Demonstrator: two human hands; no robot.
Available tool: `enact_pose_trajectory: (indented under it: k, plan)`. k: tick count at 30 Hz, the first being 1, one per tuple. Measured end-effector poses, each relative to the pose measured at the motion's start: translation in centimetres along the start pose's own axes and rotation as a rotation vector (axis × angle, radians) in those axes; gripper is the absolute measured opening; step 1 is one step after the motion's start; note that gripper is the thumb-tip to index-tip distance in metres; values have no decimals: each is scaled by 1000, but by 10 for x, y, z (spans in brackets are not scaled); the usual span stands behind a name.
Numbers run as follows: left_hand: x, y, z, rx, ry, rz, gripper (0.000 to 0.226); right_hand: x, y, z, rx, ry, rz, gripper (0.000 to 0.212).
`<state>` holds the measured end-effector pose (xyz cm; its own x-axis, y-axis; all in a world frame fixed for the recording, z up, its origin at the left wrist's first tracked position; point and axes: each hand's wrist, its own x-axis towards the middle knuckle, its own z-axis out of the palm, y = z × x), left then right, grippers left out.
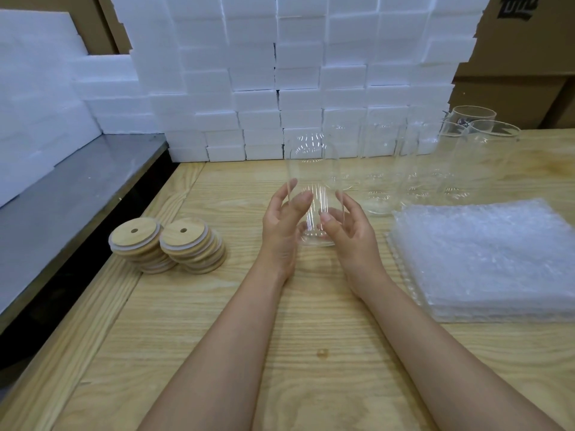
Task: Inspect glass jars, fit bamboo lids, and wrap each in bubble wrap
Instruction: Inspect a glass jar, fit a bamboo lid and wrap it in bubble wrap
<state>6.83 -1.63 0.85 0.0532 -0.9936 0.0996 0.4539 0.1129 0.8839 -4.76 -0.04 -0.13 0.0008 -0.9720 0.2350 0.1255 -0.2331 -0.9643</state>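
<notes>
A clear glass jar (312, 181) stands upright at the middle of the wooden table (217, 337). My left hand (281, 225) holds its lower left side, fingers curved along the glass. On the jar's lower right side, my right hand (350, 234) grips with thumb and fingers around the base. Two stacks of round bamboo lids (168, 244), each lid with a small hole, lie to the left. A pile of bubble wrap sheets (485, 259) lies at the right.
Several more empty glass jars (435, 163) stand at the back right of the table. A wall of white foam blocks (280, 73) rises behind. A grey metal surface (62, 194) adjoins the table's left edge. Cardboard boxes (513, 73) stand behind at right.
</notes>
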Motion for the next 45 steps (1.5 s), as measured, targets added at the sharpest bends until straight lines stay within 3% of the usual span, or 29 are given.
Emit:
enact_pose_trajectory:
  k: [5, 9, 17, 26, 35, 45]
  plan:
    - [-1, 0, -1, 141, 28, 85, 75, 0, 5, -2, -58, -99, 20, 71]
    - [-2, 1, 0, 260, 8, 155, 76, 1, 5, -2, -94, -71, 12, 76]
    - [-13, 4, 5, 609, -55, 332, 100, -1, 10, -4, -210, -47, -62, 89]
    - [-11, -1, 1, 679, -135, 459, 90, 3, 4, -3, -337, 19, -99, 94]
    - [-8, -4, -2, 775, -59, 634, 90, 6, 8, -5, -395, 12, -119, 99]
    - [-6, -8, -2, 760, -77, 583, 89, 5, 8, -4, -396, 87, -138, 89]
